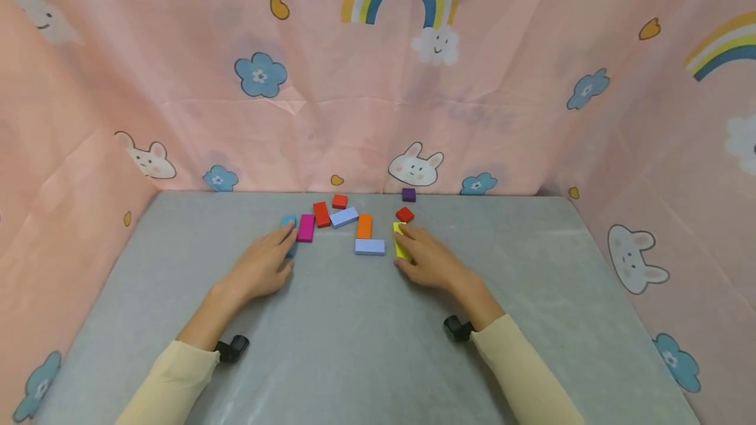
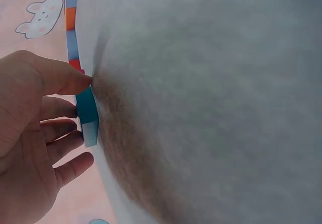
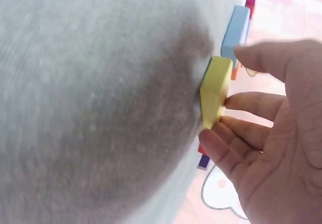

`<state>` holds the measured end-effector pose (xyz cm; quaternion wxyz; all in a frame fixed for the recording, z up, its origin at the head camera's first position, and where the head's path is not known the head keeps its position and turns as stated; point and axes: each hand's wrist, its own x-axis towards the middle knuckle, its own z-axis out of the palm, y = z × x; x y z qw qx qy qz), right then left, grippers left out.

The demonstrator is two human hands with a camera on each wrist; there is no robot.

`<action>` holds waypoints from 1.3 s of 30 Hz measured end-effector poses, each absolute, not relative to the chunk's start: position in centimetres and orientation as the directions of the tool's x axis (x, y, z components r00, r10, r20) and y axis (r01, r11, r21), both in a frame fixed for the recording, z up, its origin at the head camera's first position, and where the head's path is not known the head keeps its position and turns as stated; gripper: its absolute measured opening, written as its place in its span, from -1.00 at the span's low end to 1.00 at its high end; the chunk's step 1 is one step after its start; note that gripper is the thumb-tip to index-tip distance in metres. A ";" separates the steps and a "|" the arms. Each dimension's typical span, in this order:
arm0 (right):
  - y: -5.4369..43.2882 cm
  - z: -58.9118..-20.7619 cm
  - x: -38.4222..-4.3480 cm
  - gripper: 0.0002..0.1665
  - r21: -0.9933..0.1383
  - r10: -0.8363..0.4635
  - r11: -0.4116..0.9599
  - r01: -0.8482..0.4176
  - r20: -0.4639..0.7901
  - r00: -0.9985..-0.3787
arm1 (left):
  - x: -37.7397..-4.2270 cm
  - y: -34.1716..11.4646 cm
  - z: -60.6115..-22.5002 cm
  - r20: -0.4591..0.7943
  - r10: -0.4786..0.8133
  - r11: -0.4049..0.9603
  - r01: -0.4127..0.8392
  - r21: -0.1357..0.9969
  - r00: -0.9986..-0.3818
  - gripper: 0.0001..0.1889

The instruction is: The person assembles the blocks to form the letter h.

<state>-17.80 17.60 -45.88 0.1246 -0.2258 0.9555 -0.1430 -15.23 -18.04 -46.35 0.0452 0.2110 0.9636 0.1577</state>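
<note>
My left hand (image 1: pixel 260 266) lies by a teal block (image 2: pixel 86 105) at the left end of a group of blocks. Its fingers reach over the block in the head view, with the thumb near one end; a paler blue block (image 2: pixel 90 134) adjoins it in the left wrist view. On the right, the relaxed fingers of my right hand (image 1: pixel 434 258) touch the side of a yellow block (image 3: pixel 216 90), the thumb held off it. A magenta block (image 1: pixel 305 228) is just right of my left fingertips. Behind the yellow block lies a red block (image 1: pixel 404 214).
Between the hands are an orange block (image 1: pixel 365 226), a light blue block (image 1: pixel 369 247) touching its near end, another light blue block (image 1: pixel 344 217) and two red blocks (image 1: pixel 321 214). A purple block (image 1: pixel 409 195) sits at the grey table's (image 1: pixel 354 346) back edge, before a pink curtain (image 1: pixel 331 130).
</note>
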 end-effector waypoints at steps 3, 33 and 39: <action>17.6 -45.5 -17.7 -0.20 -0.310 -0.472 0.860 -0.405 -0.184 -0.862 | -14.7 -18.3 -46.2 0.003 0.423 0.864 0.404 0.299 -0.906 -0.36; 17.8 -45.8 -18.1 -0.22 -0.315 -0.471 0.855 -0.412 -0.143 -0.870 | -13.7 -19.6 -46.2 -0.016 0.401 0.861 0.371 0.347 -0.916 -0.25; 18.0 -46.2 -18.2 -0.19 -0.335 -0.462 0.855 -0.395 -0.149 -0.874 | -13.4 -19.8 -46.1 -0.012 0.395 0.872 0.371 0.320 -0.919 -0.20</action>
